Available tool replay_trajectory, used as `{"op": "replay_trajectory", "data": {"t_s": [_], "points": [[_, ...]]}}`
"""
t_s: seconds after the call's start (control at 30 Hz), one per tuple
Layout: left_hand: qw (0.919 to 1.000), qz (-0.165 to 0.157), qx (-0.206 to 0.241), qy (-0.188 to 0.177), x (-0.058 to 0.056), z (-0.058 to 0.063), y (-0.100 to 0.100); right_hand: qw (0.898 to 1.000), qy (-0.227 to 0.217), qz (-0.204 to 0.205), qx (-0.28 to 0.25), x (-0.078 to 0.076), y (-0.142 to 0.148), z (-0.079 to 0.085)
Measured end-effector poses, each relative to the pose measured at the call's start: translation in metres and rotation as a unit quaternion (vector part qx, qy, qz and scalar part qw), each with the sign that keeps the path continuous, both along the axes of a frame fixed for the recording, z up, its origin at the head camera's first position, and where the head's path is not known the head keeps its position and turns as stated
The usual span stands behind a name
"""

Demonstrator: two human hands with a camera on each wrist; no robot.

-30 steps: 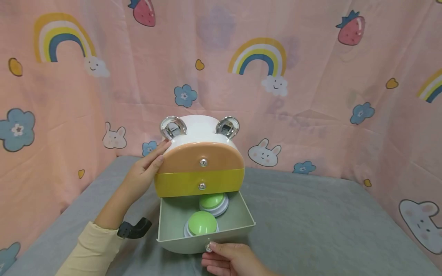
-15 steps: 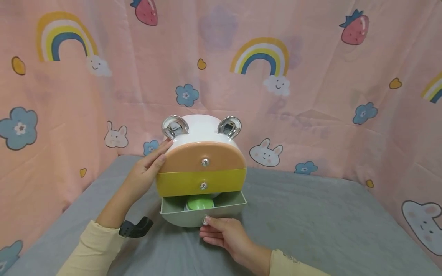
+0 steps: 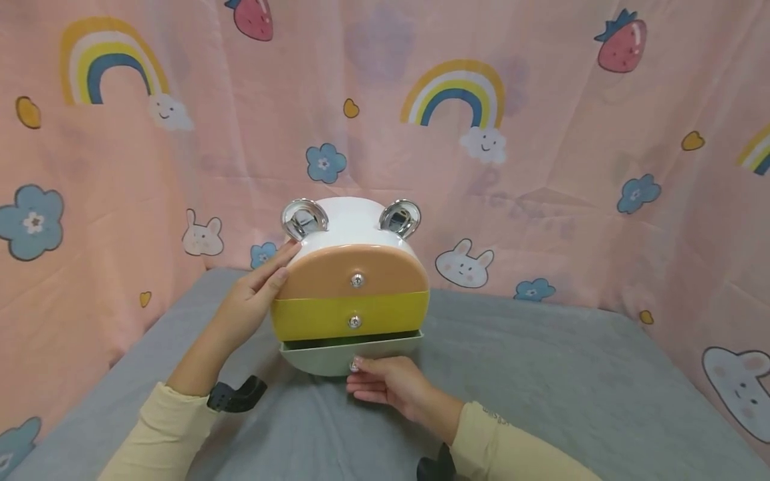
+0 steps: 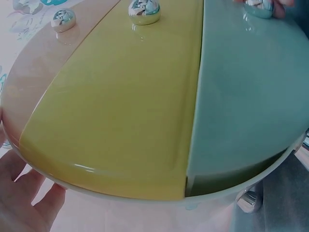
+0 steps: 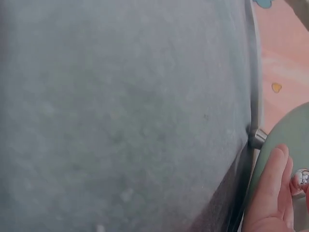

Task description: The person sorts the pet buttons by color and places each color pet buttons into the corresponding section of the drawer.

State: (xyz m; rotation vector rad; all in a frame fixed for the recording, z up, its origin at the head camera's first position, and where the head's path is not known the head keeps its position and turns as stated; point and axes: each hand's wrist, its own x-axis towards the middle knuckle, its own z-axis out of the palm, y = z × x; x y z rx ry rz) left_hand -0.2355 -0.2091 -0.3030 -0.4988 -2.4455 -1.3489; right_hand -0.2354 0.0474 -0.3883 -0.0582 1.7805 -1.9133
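A small chest of drawers (image 3: 351, 217) with a white shell and silver round ears stands on the grey cloth. Its orange top drawer (image 3: 319, 274) and yellow middle drawer (image 3: 313, 319) are closed. The pale green bottom drawer (image 3: 315, 359) sticks out slightly, leaving a narrow dark gap above its front; its inside is hidden. With thumb and finger my right hand (image 3: 394, 386) pinches that drawer's silver knob (image 4: 259, 7). My left hand (image 3: 245, 304) rests with extended fingers against the chest's left side; in the left wrist view its fingertips (image 4: 50, 200) lie at the shell's rim.
Grey cloth (image 3: 541, 387) covers the table around the chest. Behind and at both sides hangs a pink curtain (image 3: 559, 133) printed with rainbows, rabbits and flowers. A short silver foot (image 4: 248, 201) shows under the chest in the left wrist view.
My right hand has pushed the green drawer inward, away from me, so the green-topped round things inside are out of sight. My left hand has stayed on the chest's side.
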Motion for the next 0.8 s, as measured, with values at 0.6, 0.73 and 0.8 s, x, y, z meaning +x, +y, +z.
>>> {"op": "replay_trajectory", "data": {"t_s": [0.6, 0.73, 0.8], "points": [[0.9999, 0.008, -0.005, -0.011, 0.002, 0.003, -0.001, 1.000, 0.008, 0.005, -0.007, -0.013, -0.004, 0.000], [0.9999, 0.006, -0.002, -0.008, 0.002, 0.003, 0.000, 1.000, 0.011, -0.006, -0.005, -0.011, -0.006, 0.000], [1.0000, 0.004, -0.004, -0.006, 0.002, 0.003, 0.000, 1.000, 0.014, -0.013, -0.005, -0.010, -0.007, 0.000]]}}
